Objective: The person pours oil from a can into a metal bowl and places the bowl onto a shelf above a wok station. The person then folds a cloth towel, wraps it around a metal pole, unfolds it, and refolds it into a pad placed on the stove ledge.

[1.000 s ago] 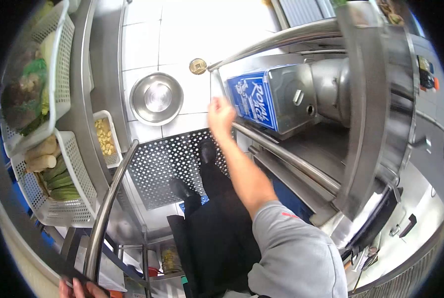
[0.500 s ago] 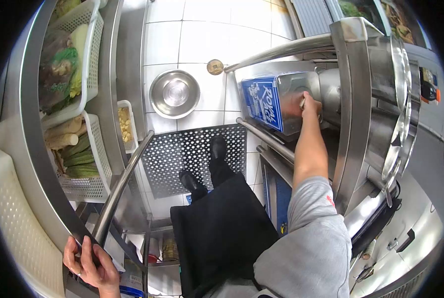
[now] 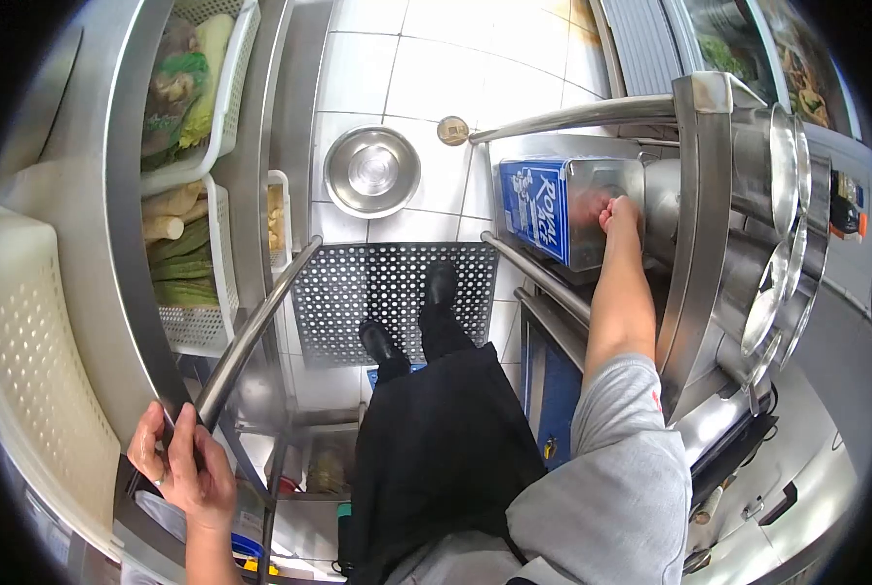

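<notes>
My left hand (image 3: 187, 468) rests on the steel counter edge (image 3: 148, 322), fingers bent and apart, with nothing visible in them. My right arm reaches out to a rectangular tin (image 3: 536, 207) with a blue and white label, standing on a low shelf under a steel frame. At the tin's shiny metal face (image 3: 587, 234), my right hand (image 3: 619, 213) is closed, its fingertips pinched together. What sits between those fingers is hidden. A blurred reflection of the hand shows in the metal.
A steel bowl (image 3: 371, 171) and a round lid-like disc (image 3: 452, 131) lie on the tiled floor. My feet stand on a black perforated mat (image 3: 348, 302). White baskets (image 3: 226, 263) of vegetables line the left. Steel rails (image 3: 260, 331) and hanging pans (image 3: 767, 292) flank me.
The view has shifted, so most things appear further right. My right hand stays at the tin's metal face, and my left hand stays on the counter edge.
</notes>
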{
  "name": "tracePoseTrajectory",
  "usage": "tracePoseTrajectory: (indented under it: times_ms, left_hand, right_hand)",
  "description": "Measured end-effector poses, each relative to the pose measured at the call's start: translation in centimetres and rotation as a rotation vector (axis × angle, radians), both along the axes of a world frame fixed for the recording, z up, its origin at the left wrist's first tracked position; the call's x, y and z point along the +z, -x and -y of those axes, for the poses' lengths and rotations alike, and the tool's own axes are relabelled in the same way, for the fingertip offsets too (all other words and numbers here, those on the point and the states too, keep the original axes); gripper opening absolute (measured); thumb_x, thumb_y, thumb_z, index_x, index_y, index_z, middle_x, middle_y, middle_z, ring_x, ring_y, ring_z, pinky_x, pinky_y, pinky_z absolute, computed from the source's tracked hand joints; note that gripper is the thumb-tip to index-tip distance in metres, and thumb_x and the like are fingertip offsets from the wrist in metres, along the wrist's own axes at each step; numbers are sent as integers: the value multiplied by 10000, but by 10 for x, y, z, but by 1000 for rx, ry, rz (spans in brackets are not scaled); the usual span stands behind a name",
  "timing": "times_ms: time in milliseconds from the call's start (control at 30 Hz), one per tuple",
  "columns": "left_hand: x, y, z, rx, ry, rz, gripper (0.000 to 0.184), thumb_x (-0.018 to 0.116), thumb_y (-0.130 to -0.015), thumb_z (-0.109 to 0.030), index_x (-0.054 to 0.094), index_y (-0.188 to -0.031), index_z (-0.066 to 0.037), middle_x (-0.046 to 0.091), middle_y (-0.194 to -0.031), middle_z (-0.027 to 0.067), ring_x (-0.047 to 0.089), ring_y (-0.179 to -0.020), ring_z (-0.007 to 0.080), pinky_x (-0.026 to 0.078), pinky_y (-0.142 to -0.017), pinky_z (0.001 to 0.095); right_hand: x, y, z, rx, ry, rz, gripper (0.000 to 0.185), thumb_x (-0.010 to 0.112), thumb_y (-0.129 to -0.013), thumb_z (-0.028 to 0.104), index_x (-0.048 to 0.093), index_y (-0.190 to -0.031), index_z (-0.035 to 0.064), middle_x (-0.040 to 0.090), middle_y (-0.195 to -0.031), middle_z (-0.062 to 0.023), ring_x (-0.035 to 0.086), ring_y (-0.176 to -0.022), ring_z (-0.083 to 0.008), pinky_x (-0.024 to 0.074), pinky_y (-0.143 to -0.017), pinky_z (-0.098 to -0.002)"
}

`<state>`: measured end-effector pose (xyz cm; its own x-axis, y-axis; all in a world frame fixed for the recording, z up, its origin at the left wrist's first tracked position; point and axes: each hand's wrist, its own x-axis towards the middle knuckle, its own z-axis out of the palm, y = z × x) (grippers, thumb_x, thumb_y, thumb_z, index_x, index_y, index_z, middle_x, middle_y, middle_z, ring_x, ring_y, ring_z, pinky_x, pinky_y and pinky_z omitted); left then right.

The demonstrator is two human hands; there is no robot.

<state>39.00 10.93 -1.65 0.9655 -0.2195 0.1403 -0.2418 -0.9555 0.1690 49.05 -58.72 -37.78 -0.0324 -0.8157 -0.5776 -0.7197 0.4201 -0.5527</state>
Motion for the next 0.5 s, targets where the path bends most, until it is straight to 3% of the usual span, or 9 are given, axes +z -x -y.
tracePoseTrajectory:
  times_ms: [67,167,300,500]
  left_hand:
    - [0,0,1,2,-23,8,473,611,-741,194,712,-1146,-26,538,-1346,186,530,-1150,330,494,-933,388]
    - [-3,-1,0,-25,-32,38,502,620,-725,220,707,-1151,-31,519,-1355,179,517,-1182,335,528,-934,368]
    - [-4,-3,2,0,26,41,532,619,-706,216,710,-1154,-55,519,-1344,163,514,-1178,336,533,-935,363]
    - [-2,-3,2,14,20,17,527,624,-740,164,694,-1205,-74,532,-1335,160,532,-1167,328,512,-965,398]
  right_hand:
    - [4,-2,-8,-24,32,11,189,408,-864,107,588,-820,71,510,-651,-36,410,-437,-143,309,-371,-259]
    - [-19,2,-3,-53,-43,170,114,484,-788,12,582,-842,34,542,-734,-67,465,-481,-157,335,-400,-276]
    - [2,-2,-49,-68,-61,209,65,520,-818,61,560,-767,56,522,-651,-36,449,-416,-135,299,-362,-283]
    - [0,-1,-95,-77,-143,298,260,553,-859,115,456,-620,148,403,-486,29,357,-329,-105,223,-316,-296]
